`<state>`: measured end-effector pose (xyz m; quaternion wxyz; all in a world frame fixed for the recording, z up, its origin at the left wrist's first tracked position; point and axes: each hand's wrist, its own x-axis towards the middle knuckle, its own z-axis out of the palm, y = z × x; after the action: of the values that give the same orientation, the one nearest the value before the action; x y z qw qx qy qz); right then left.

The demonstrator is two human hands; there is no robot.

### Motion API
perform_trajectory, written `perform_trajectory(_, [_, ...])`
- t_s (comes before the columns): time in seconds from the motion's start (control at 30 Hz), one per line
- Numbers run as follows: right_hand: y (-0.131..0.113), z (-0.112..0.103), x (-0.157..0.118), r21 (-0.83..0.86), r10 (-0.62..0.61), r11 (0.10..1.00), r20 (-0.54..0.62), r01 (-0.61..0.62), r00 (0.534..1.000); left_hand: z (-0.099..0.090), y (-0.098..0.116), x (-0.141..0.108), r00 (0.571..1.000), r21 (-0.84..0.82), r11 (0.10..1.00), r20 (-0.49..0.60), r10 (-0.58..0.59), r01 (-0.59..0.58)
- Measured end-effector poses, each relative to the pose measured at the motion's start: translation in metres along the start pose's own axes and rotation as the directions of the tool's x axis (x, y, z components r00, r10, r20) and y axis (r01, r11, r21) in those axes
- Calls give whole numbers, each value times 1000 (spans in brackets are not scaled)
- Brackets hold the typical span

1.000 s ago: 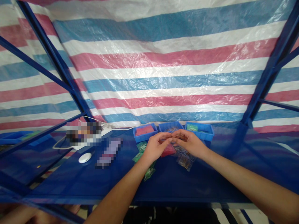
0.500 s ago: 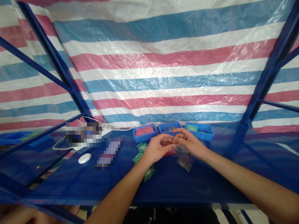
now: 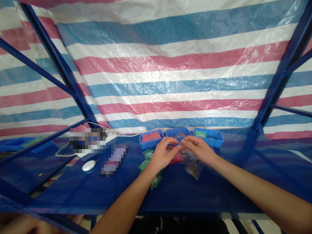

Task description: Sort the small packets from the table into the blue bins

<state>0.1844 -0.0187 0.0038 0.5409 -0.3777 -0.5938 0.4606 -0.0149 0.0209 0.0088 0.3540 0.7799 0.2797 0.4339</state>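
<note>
My left hand (image 3: 165, 153) is closed in a pinch, its thumb and fingertips meeting those of my right hand (image 3: 199, 150). The right hand's fingers are bent and pressed together as well. Whatever sits between the fingertips is too small to make out. Just below them lies a red packet (image 3: 177, 158). Clear plastic bags with small brown contents (image 3: 194, 169) lie under and in front of my right hand. Green packets (image 3: 147, 155) are spread beside my left wrist, partly covered by the forearm.
Behind the hands stand a blue bin with pink pieces (image 3: 150, 137), a middle blue bin (image 3: 178, 132) and a blue bin with green packets (image 3: 211, 139). To the left are a white oval object (image 3: 88, 165), a power strip (image 3: 110, 138) and blurred-out items. Blue posts (image 3: 270, 84) flank the table.
My right hand's fingers have come down and closed more. The hands have shifted slightly, so more of the red packet shows beneath them.
</note>
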Motion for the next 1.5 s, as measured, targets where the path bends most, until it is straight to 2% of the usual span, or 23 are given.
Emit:
perform_trajectory(0.07, [-3, 0, -1, -4, -35, 999, -4, 35, 999, 2, -3, 1, 994, -140, 984, -4, -108, 107])
perform_trajectory(0.13, [-6, 0, -2, -10, -54, 998, 19, 54, 998, 3, -7, 1, 979, -308, 930, 66, -191, 202])
perform_trajectory(0.23, [-7, 0, -2, -50, -59, 997, 71, 63, 996, 5, -10, 2, 975, -403, 890, 146, -167, 213])
perform_trajectory(0.33, [-1, -1, -1, -137, -49, 989, 74, 59, 996, 4, -12, 3, 987, -384, 911, 111, -116, 150])
perform_trajectory(0.47, [8, -3, 1, -228, -34, 973, 42, 43, 999, 2, -15, 4, 993, -379, 918, 48, -110, 120])
perform_trajectory(0.6, [12, -2, 2, -141, -61, 988, -9, 59, 998, 2, -16, 4, 992, -370, 921, 47, -117, 126])
perform_trajectory(0.83, [16, -1, 3, 10, -42, 999, 35, 42, 998, 2, -14, 3, 994, -359, 927, 50, -94, 106])
perform_trajectory(1.0, [13, -3, 3, -24, -47, 999, 53, 48, 997, 2, -13, 3, 993, -361, 926, 72, -94, 114])
perform_trajectory(1.13, [8, -2, 3, 23, -38, 999, -17, 39, 999, 2, -12, 3, 991, -338, 932, 69, -119, 135])
perform_trajectory(1.27, [5, -4, 3, 28, -19, 999, -49, 21, 999, 2, -15, 4, 994, -317, 942, 50, -98, 109])
perform_trajectory(1.5, [6, -9, 2, -92, -68, 994, -31, 65, 997, -1, -12, 3, 999, -176, 983, 21, -48, 51])
